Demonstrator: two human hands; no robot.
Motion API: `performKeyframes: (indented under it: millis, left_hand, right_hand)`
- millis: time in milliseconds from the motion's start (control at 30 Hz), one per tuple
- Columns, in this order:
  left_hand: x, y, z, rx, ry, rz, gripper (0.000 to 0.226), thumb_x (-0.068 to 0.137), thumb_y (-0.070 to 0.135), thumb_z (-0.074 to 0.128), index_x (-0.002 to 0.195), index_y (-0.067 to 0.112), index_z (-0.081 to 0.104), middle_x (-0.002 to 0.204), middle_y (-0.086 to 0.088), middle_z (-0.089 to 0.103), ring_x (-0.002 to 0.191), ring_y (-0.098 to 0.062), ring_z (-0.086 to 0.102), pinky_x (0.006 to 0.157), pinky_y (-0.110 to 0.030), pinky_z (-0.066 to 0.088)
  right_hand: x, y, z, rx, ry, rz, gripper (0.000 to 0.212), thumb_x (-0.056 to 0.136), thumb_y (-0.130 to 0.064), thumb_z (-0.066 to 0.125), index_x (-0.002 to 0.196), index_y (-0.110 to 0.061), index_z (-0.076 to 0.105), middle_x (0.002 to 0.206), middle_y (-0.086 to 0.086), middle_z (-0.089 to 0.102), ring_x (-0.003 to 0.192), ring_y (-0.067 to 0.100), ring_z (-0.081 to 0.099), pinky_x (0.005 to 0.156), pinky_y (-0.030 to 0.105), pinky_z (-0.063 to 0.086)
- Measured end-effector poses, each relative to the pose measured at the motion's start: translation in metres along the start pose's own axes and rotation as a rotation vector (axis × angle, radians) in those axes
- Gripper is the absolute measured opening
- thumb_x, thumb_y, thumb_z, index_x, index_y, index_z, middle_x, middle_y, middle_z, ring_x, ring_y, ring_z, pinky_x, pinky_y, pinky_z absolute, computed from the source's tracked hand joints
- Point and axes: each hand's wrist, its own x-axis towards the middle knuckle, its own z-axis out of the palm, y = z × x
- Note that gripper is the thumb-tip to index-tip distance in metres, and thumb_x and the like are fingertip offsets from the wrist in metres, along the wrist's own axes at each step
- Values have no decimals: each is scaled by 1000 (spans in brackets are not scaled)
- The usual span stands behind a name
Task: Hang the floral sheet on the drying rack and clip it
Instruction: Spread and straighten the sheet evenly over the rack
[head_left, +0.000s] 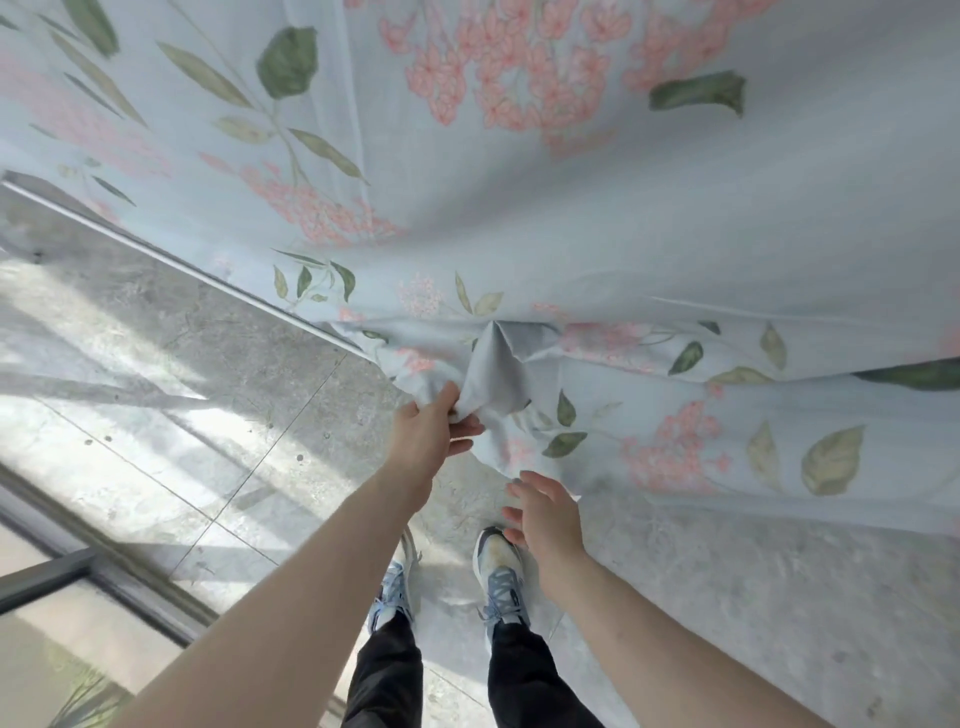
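The floral sheet (571, 218), pale blue with pink blossoms and green leaves, hangs in front of me and fills the upper and right part of the view. Its lower edge reaches close to the floor. My left hand (431, 431) pinches a bunched fold at the sheet's bottom corner, where the plain pale underside shows. My right hand (545, 514) hovers just below the hem with fingers spread and holds nothing. The drying rack and any clips are hidden from view.
Grey stone floor tiles (182, 389) lie underfoot, lit by sun stripes. A metal rail (156, 254) runs diagonally on the floor under the sheet's left edge. A dark door or window frame (78, 566) sits at the lower left. My shoes (498, 577) stand below my hands.
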Motion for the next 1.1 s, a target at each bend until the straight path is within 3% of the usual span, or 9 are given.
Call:
performKeyframes:
  millis: [100, 167, 300, 400, 533, 633, 733, 967, 1100]
  left_hand:
    - [-10, 6, -4, 39, 110, 101, 28, 99, 36, 62, 109, 10, 64, 94, 0, 73, 89, -15, 70, 75, -29, 53]
    - [-12, 5, -11, 36, 141, 138, 20, 99, 31, 61, 99, 12, 59, 80, 5, 63, 77, -11, 61, 70, -26, 46]
    - [-5, -1, -23, -113, 157, 20, 26, 98, 32, 64, 101, 6, 68, 92, -5, 71, 87, -22, 70, 93, -41, 60]
    - [-3, -10, -25, -173, 133, 9, 38, 100, 44, 61, 117, 11, 71, 105, -6, 78, 89, -22, 76, 73, -34, 60]
    - [-1, -26, -28, -185, 85, 14, 38, 92, 43, 72, 119, 17, 72, 111, -3, 76, 99, -18, 73, 90, -34, 57]
    - [12, -48, -30, 137, 163, 36, 41, 79, 33, 83, 118, 25, 74, 118, -5, 70, 107, -22, 69, 95, -37, 58]
    - [23, -64, -23, 399, 170, 98, 32, 96, 18, 67, 128, 14, 71, 107, 4, 69, 88, -18, 70, 67, -16, 54]
    - [60, -99, 11, 1076, -44, 180, 36, 92, 8, 44, 120, 17, 64, 129, -3, 60, 115, -30, 60, 95, -44, 52]
    - [70, -113, 36, 1299, -199, 147, 54, 92, 9, 43, 144, 17, 51, 153, 1, 41, 131, -32, 51, 103, -46, 48]
  right_hand:
    - [10, 20, 9, 133, -48, 241, 58, 100, -49, 61, 145, -13, 50, 136, 3, 60, 101, 17, 69, 60, 26, 60]
    - [17, 22, 16, 161, -41, 294, 80, 94, -58, 64, 157, -18, 35, 141, 4, 55, 102, 17, 69, 59, 27, 60]
    - [37, 26, 33, 227, 62, 232, 114, 79, -59, 81, 162, -39, 4, 131, 5, 65, 88, 16, 73, 70, 28, 56]
    - [58, 23, 28, 288, 157, 83, 79, 86, -34, 82, 150, -14, 40, 101, 5, 66, 69, 17, 66, 68, 29, 58]
    - [75, 25, 1, 188, 351, 61, 28, 95, -23, 75, 105, 2, 68, 73, 5, 70, 58, 13, 69, 68, 36, 63]
    - [87, 34, -27, 135, 463, 53, 26, 94, -26, 75, 86, -2, 69, 73, 9, 73, 63, 21, 72, 70, 40, 63]
    - [97, 43, -50, 5, 556, 53, 37, 92, -37, 75, 73, -6, 67, 71, 10, 74, 67, 31, 74, 74, 48, 64]
    - [121, 52, -78, -55, 624, 58, 34, 92, -35, 77, 77, -5, 69, 63, 5, 68, 60, 27, 73, 71, 46, 64]
    - [138, 51, -98, -94, 654, 74, 38, 90, -36, 78, 91, 2, 74, 76, 12, 73, 64, 31, 74, 70, 48, 64]
